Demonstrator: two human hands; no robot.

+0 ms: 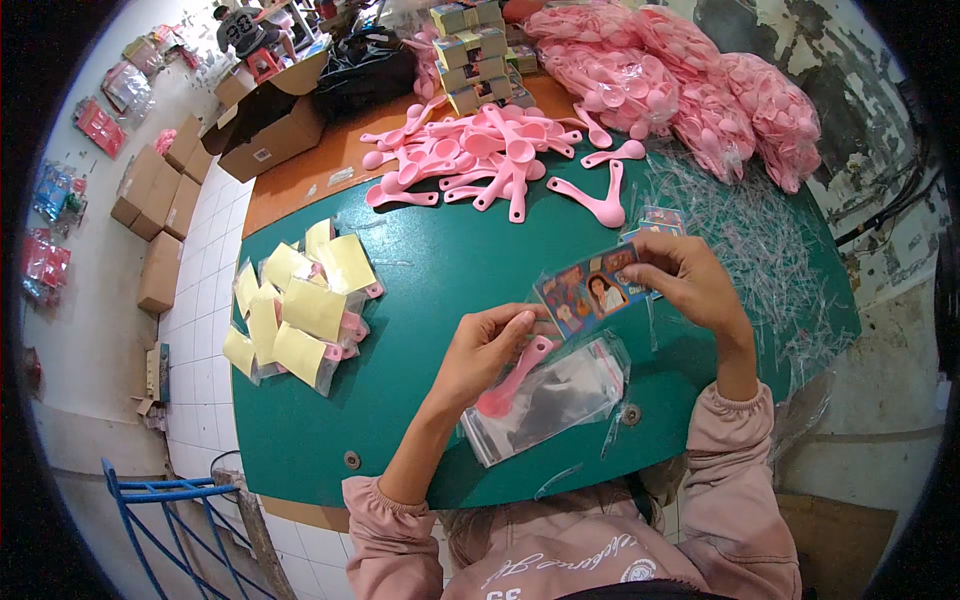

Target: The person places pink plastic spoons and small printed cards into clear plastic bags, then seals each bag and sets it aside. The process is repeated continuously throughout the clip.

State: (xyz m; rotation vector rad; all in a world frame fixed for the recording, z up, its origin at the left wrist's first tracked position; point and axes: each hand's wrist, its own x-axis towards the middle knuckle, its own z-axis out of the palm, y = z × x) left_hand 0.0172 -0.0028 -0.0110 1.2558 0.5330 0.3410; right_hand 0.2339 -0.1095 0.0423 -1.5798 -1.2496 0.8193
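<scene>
Green bench (440, 260), front half: from here I have the right hand (690, 280) and left hand (478, 350) at opposite ends of a printed card (595, 292).
Behind the card I see bare bench, running back to a heap of pink spoons (519, 151) toward the far edge and across to yellow-backed packets (313, 308) by the left edge; plastic scraps (740, 230) crowd the right. Clear bags (560, 400) lie near the front edge, below the card. The card's long axis slants from front-left to back-right; the right fingers are clamped on its right end, while the left fingers close together at its left end, on card or film I can't tell. One loose spoon (518, 378) lies over the bags, handle toward the left fingers, the nearer hand.
</scene>
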